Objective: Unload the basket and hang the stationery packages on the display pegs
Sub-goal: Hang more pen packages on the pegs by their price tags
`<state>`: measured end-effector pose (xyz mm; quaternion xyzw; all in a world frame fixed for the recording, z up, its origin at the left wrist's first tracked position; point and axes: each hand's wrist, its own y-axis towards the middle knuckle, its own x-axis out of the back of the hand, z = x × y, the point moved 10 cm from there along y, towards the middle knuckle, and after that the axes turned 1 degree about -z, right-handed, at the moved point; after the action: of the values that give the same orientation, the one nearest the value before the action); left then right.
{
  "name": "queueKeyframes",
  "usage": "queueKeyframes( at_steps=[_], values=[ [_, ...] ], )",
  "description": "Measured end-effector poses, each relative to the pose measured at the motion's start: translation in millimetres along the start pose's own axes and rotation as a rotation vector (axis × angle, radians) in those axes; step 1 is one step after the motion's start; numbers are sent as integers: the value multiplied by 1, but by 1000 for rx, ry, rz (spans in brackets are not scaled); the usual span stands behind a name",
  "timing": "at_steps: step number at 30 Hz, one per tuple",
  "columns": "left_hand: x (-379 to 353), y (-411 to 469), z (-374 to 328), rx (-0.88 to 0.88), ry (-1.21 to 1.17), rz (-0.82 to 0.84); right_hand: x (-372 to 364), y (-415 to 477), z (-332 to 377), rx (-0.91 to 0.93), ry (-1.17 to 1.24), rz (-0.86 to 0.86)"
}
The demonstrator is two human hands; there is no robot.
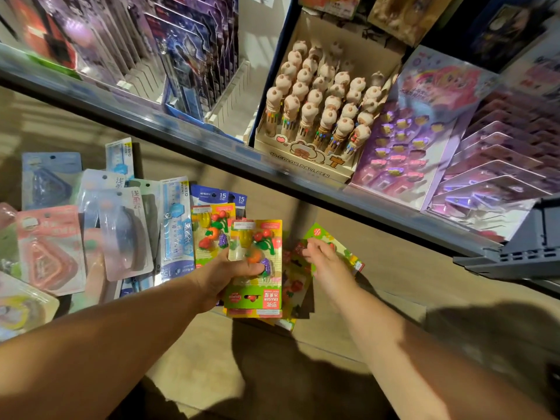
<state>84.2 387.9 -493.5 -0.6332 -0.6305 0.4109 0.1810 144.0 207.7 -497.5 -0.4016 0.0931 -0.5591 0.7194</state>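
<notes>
- Shop aisle, wood-look floor [378, 268]. A grey-edged shelf [188, 137] ran diagonally from upper left to right.
- Blister packs hung in rows above the shelf at upper left [181, 56], blurred.
- Low left: loose spread of packs lying flat and overlapping. What carried them was hidden.
- In that spread: pink correction tape pack [48, 250], clear-blister pack [121, 234], blue 15 cm ruler packs [175, 225].
- Just right of the rulers lay a flat fruit eraser pack [212, 234].
- Left grip [230, 277]: arm reached in from bottom left, fingers and thumb clamped on the held eraser pack [256, 259]. The pack was lifted, face up, its print upside down to the camera.
- The held pack overlapped the flat one and covered part of the eraser pile [294, 283] on the floor.
- Right grip [321, 256]: arm came from bottom right, palm down, fingers loosely curled over the green eraser pack [348, 253] at the pile's far side. I couldn't tell whether it was pinching or only touching.
- On the shelf, centre: open box of 10-colour ball pens [321, 116], upright, with plush-looking tops.
- Just right of the box: purple display card [403, 140] with small items, then tilted trays [500, 165].
- Far right edge: grey slotted container [521, 256], partly cut off.
- Dark shadows lay on the floor below the arms.
</notes>
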Motion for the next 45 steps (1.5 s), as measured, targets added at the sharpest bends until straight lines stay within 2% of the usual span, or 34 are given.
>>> queueKeyframes(
  at_steps=[3, 6, 10, 17, 19, 21, 25, 28, 31, 34, 38, 45],
  values=[
    [3, 2, -3, -24, -16, 5, 47, 16, -6, 19, -500, -246],
    [3, 1, -5, -31, -24, 16, 65, 23, -9, 14, -811, -281],
    [3, 3, -9, -36, -42, 17, 66, 33, -19, -21, -871, -210],
    [2, 4, -11, -31, -49, 11, 78, 27, -31, -137, -848, -269],
    [2, 4, -13, -38, -39, 7, 79, 21, -30, -122, -778, -301],
    [0, 2, -19, -56, -17, 9, 80, 11, -23, -71, -562, -338],
    [-8, -4, -37, -72, 13, 38, 78, -17, 14, 126, -228, -387],
    [-20, -17, -58, -86, -2, 89, 72, -46, 63, 314, 22, -339],
    [-38, -43, -102, -163, -16, 164, 65, -72, 109, 444, 212, -210],
    [-60, -81, -156, -272, 21, 251, 61, -98, 156, 538, 281, -120],
    [-74, -141, -219, -391, 56, 263, 64, -137, 228, 626, 346, -41],
    [-89, -233, -297, -593, 97, 133, 99, -220, 341, 810, 293, 28]
  ],
)
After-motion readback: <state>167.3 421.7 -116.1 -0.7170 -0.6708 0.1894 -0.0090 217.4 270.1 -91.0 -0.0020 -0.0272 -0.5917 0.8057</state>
